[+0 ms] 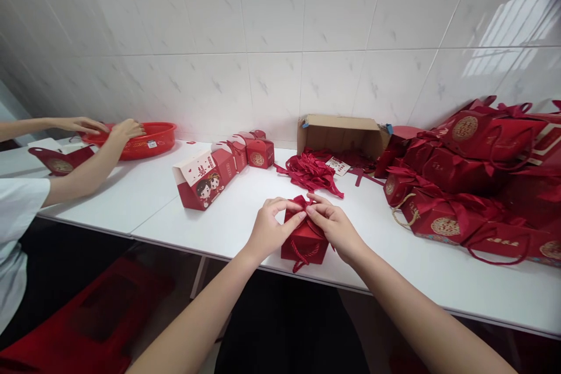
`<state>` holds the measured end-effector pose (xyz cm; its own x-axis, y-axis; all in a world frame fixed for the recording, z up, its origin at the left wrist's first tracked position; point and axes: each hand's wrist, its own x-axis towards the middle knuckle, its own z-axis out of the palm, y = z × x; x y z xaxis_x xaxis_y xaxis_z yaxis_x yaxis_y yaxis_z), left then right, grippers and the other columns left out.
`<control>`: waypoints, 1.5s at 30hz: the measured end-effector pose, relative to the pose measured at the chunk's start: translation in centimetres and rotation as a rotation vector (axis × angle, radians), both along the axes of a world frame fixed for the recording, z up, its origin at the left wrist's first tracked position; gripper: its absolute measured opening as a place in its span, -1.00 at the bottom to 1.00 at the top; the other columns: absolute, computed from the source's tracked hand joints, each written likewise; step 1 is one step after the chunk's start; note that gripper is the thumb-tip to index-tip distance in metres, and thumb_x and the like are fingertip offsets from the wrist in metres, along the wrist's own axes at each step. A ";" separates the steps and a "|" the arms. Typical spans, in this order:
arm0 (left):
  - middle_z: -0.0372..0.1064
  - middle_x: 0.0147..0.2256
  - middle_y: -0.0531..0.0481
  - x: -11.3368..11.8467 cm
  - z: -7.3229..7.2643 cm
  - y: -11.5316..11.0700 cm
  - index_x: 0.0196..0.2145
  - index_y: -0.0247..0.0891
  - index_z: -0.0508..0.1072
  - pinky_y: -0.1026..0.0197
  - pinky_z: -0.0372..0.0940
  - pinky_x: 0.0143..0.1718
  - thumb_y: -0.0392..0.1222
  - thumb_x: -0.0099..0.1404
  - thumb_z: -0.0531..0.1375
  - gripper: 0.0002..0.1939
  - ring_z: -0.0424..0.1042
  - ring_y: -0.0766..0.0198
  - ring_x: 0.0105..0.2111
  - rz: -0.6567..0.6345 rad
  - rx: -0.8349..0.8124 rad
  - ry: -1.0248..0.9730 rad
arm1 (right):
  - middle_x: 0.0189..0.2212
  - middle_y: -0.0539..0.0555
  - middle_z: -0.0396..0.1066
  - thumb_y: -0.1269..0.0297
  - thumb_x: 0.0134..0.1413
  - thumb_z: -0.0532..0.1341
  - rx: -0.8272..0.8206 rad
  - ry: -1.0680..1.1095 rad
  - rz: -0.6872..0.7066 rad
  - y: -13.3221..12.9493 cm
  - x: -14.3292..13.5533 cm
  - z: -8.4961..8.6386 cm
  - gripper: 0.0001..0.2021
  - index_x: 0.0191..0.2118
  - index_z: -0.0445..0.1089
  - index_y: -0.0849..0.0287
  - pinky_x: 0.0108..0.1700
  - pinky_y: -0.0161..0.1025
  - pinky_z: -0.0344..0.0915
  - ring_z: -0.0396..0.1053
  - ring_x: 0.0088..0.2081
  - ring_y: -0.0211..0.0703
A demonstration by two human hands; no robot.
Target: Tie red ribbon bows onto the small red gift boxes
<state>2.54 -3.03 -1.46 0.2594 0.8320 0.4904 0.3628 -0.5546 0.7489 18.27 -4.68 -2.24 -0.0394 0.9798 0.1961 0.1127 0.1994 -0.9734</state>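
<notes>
left hand (274, 228) and right hand (336, 227), fingertips pinched on the red ribbon (302, 203) atop a small red box (305, 243) | loose ribbons (310, 172) and open carton (342, 135) beyond

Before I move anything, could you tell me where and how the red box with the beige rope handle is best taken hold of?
I'd grip the rope handle from the left: its loop sticks out past the end of the red box, over bare table. Other boxes are heaped behind and above, so lifting may disturb them.
</notes>
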 end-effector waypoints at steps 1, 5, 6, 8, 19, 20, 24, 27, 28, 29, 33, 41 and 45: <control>0.47 -0.31 -0.04 0.0 0.1 0.1 -0.39 -0.16 0.53 0.08 0.19 -0.07 -0.09 0.13 0.22 -0.87 0.36 0.12 -0.17 0.000 0.004 0.009 | 0.18 0.14 0.13 0.04 0.00 0.19 -0.002 0.003 -0.002 0.0 0.0 0.0 -0.71 -0.42 0.51 0.15 0.09 -0.08 0.14 0.16 0.13 0.03; 0.51 -0.33 -0.03 -0.1 0.3 0.8 -0.42 -0.11 0.57 0.06 0.21 -0.08 -0.10 0.13 0.22 -0.87 0.38 0.10 -0.19 -0.001 -0.007 0.035 | 0.14 0.12 0.19 0.05 0.04 0.16 0.000 -0.035 0.001 -0.3 0.5 0.3 -0.71 -0.40 0.52 0.13 0.09 -0.09 0.14 0.17 0.13 0.01; 0.51 -0.33 -0.02 -0.1 0.3 0.9 -0.42 -0.10 0.57 0.06 0.22 -0.09 -0.10 0.12 0.23 -0.88 0.38 0.10 -0.19 -0.003 -0.009 0.042 | 0.10 0.13 0.25 0.06 0.06 0.14 0.011 -0.068 0.007 -0.4 0.7 0.4 -0.71 -0.39 0.51 0.13 0.06 -0.09 0.16 0.20 0.10 0.01; 0.52 -0.34 -0.01 -0.4 0.6 1.1 -0.42 -0.09 0.57 0.07 0.22 -0.10 -0.12 0.12 0.23 -0.89 0.39 0.10 -0.20 -0.012 -0.011 0.060 | -0.05 0.13 0.38 0.11 0.10 0.10 0.066 -0.173 -0.002 -0.6 1.2 0.6 -0.72 -0.33 0.50 0.13 -0.02 -0.10 0.21 0.29 0.00 -0.02; 0.45 -0.34 0.01 -0.9 3.5 0.3 -0.33 -0.14 0.52 0.06 0.17 -0.08 -0.20 0.24 0.12 -0.84 0.34 0.18 -0.24 -0.120 0.114 0.419 | -0.36 0.04 0.44 0.35 0.08 0.12 0.401 -0.765 -0.111 -1.7 3.1 2.3 -0.89 -0.24 0.33 0.14 -0.12 -0.12 0.18 0.35 -0.27 -0.13; 0.44 -0.33 0.01 -0.9 3.6 0.3 -0.32 -0.14 0.51 0.04 0.16 -0.07 -0.20 0.26 0.11 -0.84 0.33 0.19 -0.23 -0.118 0.136 0.453 | -0.39 0.02 0.44 0.35 0.08 0.13 0.392 -0.790 -0.105 -2.0 3.1 2.8 -0.88 -0.23 0.32 0.13 -0.11 -0.10 0.17 0.35 -0.28 -0.14; 0.44 -0.31 0.02 -1.1 3.9 0.5 -0.30 -0.16 0.47 0.04 0.14 -0.07 -0.21 0.27 0.10 -0.85 0.31 0.19 -0.21 -0.126 0.151 0.516 | -0.53 -0.03 0.39 0.17 0.07 0.16 0.256 -0.771 0.020 -3.0 3.2 5.1 -0.76 -0.16 0.27 0.15 -0.32 -0.22 0.21 0.34 -0.44 -0.20; 0.45 -0.30 0.01 -1.3 3.9 0.8 -0.29 -0.17 0.47 0.09 0.17 -0.09 -0.22 0.27 0.09 -0.85 0.31 0.19 -0.19 -0.176 0.135 0.515 | -0.42 0.05 0.42 0.03 0.10 0.10 0.226 -0.727 0.045 -2.5 3.4 6.1 -0.64 -0.09 0.28 0.18 -0.38 -0.26 0.23 0.35 -0.42 -0.20; 0.45 -0.30 0.02 -1.3 3.9 0.9 -0.29 -0.16 0.48 0.10 0.17 -0.09 -0.22 0.27 0.10 -0.85 0.31 0.19 -0.19 -0.194 0.135 0.512 | -0.33 0.09 0.42 0.04 0.12 0.09 0.242 -0.715 0.056 -2.0 3.4 6.1 -0.63 -0.06 0.28 0.18 -0.35 -0.25 0.26 0.36 -0.38 -0.20; 0.45 -0.29 0.02 -1.4 3.9 1.0 -0.29 -0.15 0.48 0.11 0.17 -0.08 -0.22 0.27 0.10 -0.85 0.31 0.19 -0.19 -0.208 0.137 0.508 | -0.23 0.13 0.40 0.06 0.13 0.08 0.262 -0.700 0.081 -1.4 3.4 6.1 -0.63 -0.03 0.27 0.18 -0.31 -0.25 0.27 0.36 -0.34 -0.21; 0.45 -0.29 0.04 -1.8 4.0 1.3 -0.30 -0.15 0.48 0.12 0.17 -0.07 -0.20 0.25 0.12 -0.86 0.32 0.20 -0.17 -0.225 0.134 0.497 | -0.16 0.12 0.39 0.17 0.13 0.11 0.342 -0.656 0.284 0.2 3.3 5.4 -0.73 -0.08 0.29 0.16 -0.26 -0.27 0.29 0.36 -0.26 -0.22; 0.42 -0.32 0.04 -2.1 4.1 1.6 -0.24 -0.16 0.43 0.12 0.18 -0.09 -0.13 0.19 0.17 -0.84 0.34 0.21 -0.21 -0.201 0.084 0.498 | -0.30 0.07 0.35 0.51 0.11 0.05 0.607 -0.697 0.353 0.6 3.7 3.9 -0.77 -0.16 0.34 0.16 -0.23 -0.27 0.26 0.29 -0.30 -0.25; 0.43 -0.33 0.04 -2.4 4.2 2.2 -0.23 -0.14 0.43 0.13 0.17 -0.10 -0.13 0.22 0.14 -0.84 0.33 0.18 -0.18 -0.207 0.058 0.539 | -0.30 0.10 0.26 0.60 0.08 0.00 0.676 -0.822 0.411 0.6 3.9 3.0 -0.56 0.00 0.35 0.07 -0.26 -0.27 0.27 0.25 -0.30 -0.23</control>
